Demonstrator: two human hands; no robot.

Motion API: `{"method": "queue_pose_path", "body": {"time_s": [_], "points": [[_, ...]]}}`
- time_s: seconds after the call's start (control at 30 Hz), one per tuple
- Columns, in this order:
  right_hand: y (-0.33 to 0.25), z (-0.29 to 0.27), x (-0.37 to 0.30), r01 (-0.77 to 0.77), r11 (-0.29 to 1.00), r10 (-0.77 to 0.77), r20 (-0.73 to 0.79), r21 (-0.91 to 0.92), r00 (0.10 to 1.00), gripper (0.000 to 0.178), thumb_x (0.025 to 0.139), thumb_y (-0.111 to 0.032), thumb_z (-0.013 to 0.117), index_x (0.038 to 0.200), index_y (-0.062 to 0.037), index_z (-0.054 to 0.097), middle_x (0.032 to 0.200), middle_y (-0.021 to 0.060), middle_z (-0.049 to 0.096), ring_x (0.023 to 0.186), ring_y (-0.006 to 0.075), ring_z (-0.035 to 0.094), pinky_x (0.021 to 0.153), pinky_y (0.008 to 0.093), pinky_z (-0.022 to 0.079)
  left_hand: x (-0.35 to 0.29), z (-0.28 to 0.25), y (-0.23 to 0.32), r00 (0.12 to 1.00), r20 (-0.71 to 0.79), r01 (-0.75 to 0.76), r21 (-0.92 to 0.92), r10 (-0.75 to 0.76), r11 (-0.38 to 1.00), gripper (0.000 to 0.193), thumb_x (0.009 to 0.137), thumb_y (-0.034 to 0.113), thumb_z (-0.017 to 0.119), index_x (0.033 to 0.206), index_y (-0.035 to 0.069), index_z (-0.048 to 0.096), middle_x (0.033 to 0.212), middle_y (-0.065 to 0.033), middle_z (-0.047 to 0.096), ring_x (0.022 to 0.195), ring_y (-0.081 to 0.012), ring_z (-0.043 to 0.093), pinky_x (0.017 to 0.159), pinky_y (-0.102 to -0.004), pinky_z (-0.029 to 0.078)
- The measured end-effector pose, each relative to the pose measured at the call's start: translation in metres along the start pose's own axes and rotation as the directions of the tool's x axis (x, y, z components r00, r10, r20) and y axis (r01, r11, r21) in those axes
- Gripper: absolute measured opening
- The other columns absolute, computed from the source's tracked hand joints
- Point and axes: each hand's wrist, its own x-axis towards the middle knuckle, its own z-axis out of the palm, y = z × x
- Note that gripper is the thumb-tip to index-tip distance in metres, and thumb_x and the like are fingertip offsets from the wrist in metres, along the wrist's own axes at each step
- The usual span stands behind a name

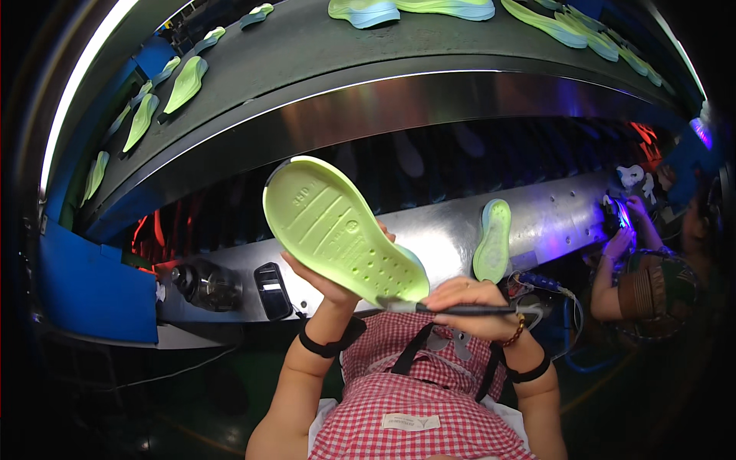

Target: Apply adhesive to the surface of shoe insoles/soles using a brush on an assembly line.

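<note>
"Head view: your left hand (330,287) grasps a lime-green sole (337,222) from beneath, above the near edge of the metal bench (448,238). What does your right hand (477,295) grip?"

"Your right fingers close round a slim black-handled tool (491,310), its pale tip at the sole's dotted end, near the rim. Brush or blade, I cannot tell. You seem to be partway through working that edge."

"Then your next move probably calls for a firm left grasp and a light right one, so the tip can follow the rim. How many of each, from you outward?"

"On the bench's near side, one gingham apron (414,422) on you. Over its near edge, one sole and one tool in your grasp. On its left part, one phone-like black device (272,291) and one dark bottle (215,287); on its right part, one second sole (492,241)."

"And farther out?"

"One co-worker (640,287) by the bench's right end. Beyond the bench, one dark conveyor (307,46) carries two middle soles (364,11) and roughly eight left-hand soles (185,86); the right-hand soles (544,24) overlap, so you cannot count them surely."
</note>
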Motion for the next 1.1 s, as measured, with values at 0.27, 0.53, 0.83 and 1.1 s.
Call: {"method": "queue_pose_path", "body": {"time_s": [0.27,0.53,0.83,1.1], "points": [[0.015,0.018,-0.006,-0.241,0.635,0.372,-0.017,0.734,0.928,0.021,0.074,0.006,0.06,0.095,0.0045,0.061,0.103,0.0155,0.059,0.094,0.0218,0.058,0.084,0.0284,0.047,-0.023,0.01,-0.007,0.96,0.034,0.279,-0.205,-0.278,0.938,0.088,0.075,0.071,0.029,0.135,0.007,0.022,0.132,-0.0184,0.034,0.119,-0.0332,0.039,0.1,-0.0463,0.031],[-0.011,0.002,-0.007,-0.248,0.932,0.173,0.277,0.266,0.945,0.024,0.069,0.004,0.067,0.093,0.0006,0.064,0.099,0.0145,0.062,0.092,0.0196,0.061,0.082,0.0286,0.048,-0.036,-0.035,-0.012,0.826,0.105,0.564,-0.195,-0.554,0.803,0.065,0.078,0.032,0.052,0.129,-0.001,0.029,0.116,-0.0194,0.05,0.095,-0.025,0.058,0.081,-0.0346,0.049],[-0.021,-0.008,0.0,-0.039,0.998,0.02,0.363,0.046,0.932,0.019,0.069,0.001,0.066,0.088,-0.0001,0.065,0.093,0.0142,0.064,0.087,0.0237,0.063,0.078,0.03,0.05,-0.02,-0.039,0.0,0.462,0.186,0.884,-0.177,-0.867,0.433,0.049,0.081,0.025,0.05,0.118,-0.007,0.044,0.109,-0.0193,0.056,0.096,-0.0244,0.058,0.083,-0.0322,0.046],[-0.027,-0.024,0.003,0.044,0.997,-0.008,0.461,-0.068,0.887,0.024,0.07,0.001,0.064,0.094,-0.0018,0.063,0.097,0.0129,0.063,0.09,0.0242,0.062,0.079,0.0305,0.05,-0.019,-0.025,0.014,0.409,-0.005,0.904,0.137,-0.913,0.404,0.054,0.082,0.032,0.053,0.118,-0.007,0.044,0.106,-0.0216,0.056,0.087,-0.0257,0.061,0.077,-0.034,0.051]]}}
